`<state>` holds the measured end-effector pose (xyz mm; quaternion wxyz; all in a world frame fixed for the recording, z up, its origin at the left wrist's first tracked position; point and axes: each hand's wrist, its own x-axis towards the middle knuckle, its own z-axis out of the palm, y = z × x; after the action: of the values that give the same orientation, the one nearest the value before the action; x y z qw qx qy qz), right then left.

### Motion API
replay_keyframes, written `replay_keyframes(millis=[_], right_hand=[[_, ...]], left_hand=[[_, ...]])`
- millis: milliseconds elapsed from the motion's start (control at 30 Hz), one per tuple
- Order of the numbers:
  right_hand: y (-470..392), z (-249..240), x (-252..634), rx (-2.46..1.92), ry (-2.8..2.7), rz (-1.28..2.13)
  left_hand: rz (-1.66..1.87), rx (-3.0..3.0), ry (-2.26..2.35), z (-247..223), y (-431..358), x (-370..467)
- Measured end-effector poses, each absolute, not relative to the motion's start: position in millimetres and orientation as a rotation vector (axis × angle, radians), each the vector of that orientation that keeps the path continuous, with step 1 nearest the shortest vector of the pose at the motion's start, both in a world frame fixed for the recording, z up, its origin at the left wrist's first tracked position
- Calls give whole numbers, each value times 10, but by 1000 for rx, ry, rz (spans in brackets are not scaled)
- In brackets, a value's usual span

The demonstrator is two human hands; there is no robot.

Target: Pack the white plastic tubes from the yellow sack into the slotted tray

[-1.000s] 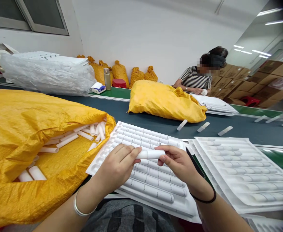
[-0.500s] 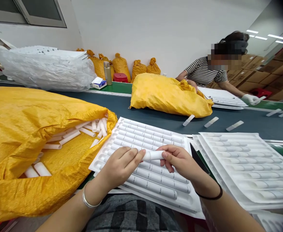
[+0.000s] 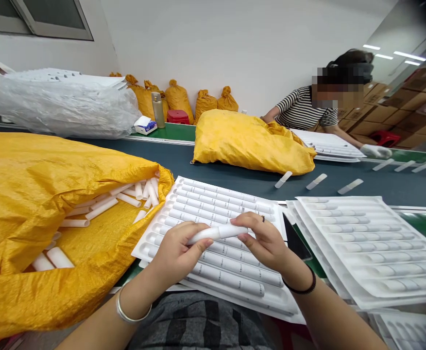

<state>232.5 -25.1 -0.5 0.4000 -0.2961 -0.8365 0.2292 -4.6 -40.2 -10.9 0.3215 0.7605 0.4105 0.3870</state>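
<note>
A white tube (image 3: 218,232) is held level between both hands, above a white tray (image 3: 287,304) with rows of printed tubes. My left hand (image 3: 183,248) is closed on the tube's left part, thumb in front. The fingers and thumb of my right hand (image 3: 262,238) pinch its right end. At the left, an open yellow sack (image 3: 89,165) shows several loose white tubes (image 3: 105,208) in its mouth. A second stack of trays (image 3: 373,282) with clearer tubes lies at the right.
Across the dark belt (image 3: 154,153) lie a full yellow sack (image 3: 249,141) and several small tubes. A person (image 3: 307,109) in a striped shirt works beyond it, one gloved hand (image 3: 376,151) by the belt. A flask (image 3: 158,110) and tissue box (image 3: 145,125) stand behind.
My left hand has shifted its grip, so more of the tube shows. The right fingers have risen over its end. The person's gloved hand has moved left, and another small tube lies near it.
</note>
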Motion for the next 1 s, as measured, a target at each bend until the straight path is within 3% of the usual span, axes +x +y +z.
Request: replay_keyframes(millis=[333, 767, 867, 1000], right_hand=[[-248, 5, 2307, -987, -1987, 739], [-228, -87, 2152, -1221, -1243, 1738], [-226, -125, 2148, -1217, -1423, 1594], [-228, -135, 2205, -979, -1937, 917]], left_hand=[[1213, 2284, 1054, -147, -408, -45], [1250, 2868, 936, -222, -321, -73], [1211, 2677, 980, -260, -302, -82], [1041, 2199, 1095, -230, -298, -69]])
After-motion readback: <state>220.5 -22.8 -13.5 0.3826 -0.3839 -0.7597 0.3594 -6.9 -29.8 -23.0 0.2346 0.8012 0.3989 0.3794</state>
